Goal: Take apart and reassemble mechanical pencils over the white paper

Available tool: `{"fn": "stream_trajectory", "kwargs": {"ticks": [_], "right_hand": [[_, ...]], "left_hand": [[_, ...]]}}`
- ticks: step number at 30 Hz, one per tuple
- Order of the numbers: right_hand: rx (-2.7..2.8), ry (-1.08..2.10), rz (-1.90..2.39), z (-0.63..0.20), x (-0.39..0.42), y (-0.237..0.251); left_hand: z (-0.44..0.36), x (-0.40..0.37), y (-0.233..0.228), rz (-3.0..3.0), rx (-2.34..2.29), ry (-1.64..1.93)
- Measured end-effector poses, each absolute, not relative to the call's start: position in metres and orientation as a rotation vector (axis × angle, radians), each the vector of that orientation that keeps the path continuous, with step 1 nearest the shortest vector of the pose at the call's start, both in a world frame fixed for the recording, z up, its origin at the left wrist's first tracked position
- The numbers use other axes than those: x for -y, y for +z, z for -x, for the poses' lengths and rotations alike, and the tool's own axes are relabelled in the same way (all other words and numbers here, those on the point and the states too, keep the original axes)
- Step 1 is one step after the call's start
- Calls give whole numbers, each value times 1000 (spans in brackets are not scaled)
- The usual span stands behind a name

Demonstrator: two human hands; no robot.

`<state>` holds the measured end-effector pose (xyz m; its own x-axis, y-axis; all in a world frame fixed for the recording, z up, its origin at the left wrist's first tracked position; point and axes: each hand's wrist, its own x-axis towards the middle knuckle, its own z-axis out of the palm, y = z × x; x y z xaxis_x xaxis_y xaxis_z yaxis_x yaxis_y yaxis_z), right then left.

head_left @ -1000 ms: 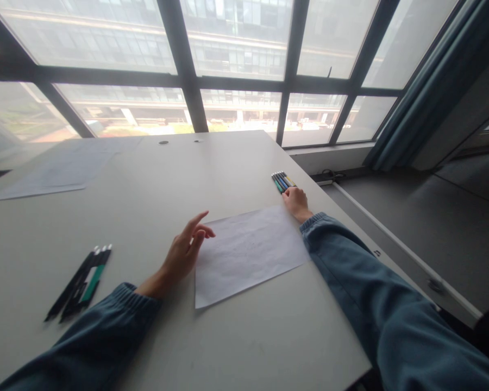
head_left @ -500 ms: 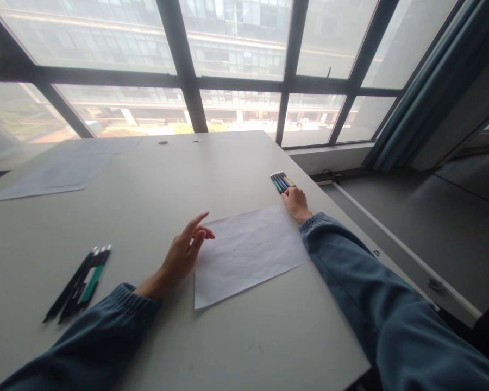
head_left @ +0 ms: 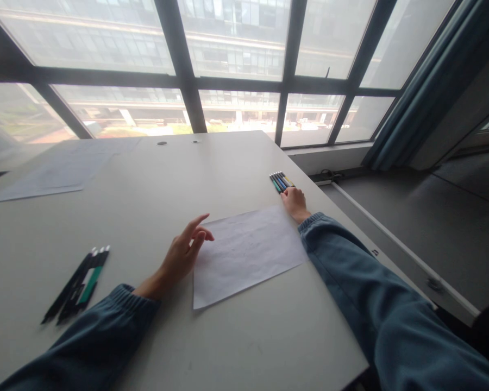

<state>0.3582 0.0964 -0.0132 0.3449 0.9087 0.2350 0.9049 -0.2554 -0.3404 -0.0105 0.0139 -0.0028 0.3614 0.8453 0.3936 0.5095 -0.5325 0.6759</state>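
Observation:
On the white table, a sheet of white paper (head_left: 248, 255) lies between my hands. My left hand (head_left: 183, 250) hovers at its left edge, index finger stretched out and the other fingers loosely curled, holding nothing. Beyond the paper's far right corner, a row of pens (head_left: 280, 181) in green, blue and yellow lies side by side. Closed around the near ends of this row is my right hand (head_left: 295, 202); its fingertips are mostly hidden behind the hand. Several black pens (head_left: 75, 285), one with a green section, lie at the left by my left forearm.
More paper sheets (head_left: 57, 171) lie at the far left of the white table (head_left: 228, 347). The table's right edge runs close beside my right arm. Large windows (head_left: 236, 108) stand behind the table, with a blue curtain (head_left: 415, 92) at the right.
Nearly everything holds still. The view has shifted very slightly; both hands, the pens and the paper keep their places.

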Motion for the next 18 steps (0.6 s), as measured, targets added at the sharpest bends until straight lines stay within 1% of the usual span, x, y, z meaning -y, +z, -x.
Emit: {"fn": "stream_trajectory", "kwargs": {"ticks": [18], "right_hand": [[1607, -9, 2208, -359, -98, -15]], "left_hand": [[10, -14, -3, -2196, -1168, 1021]]}}
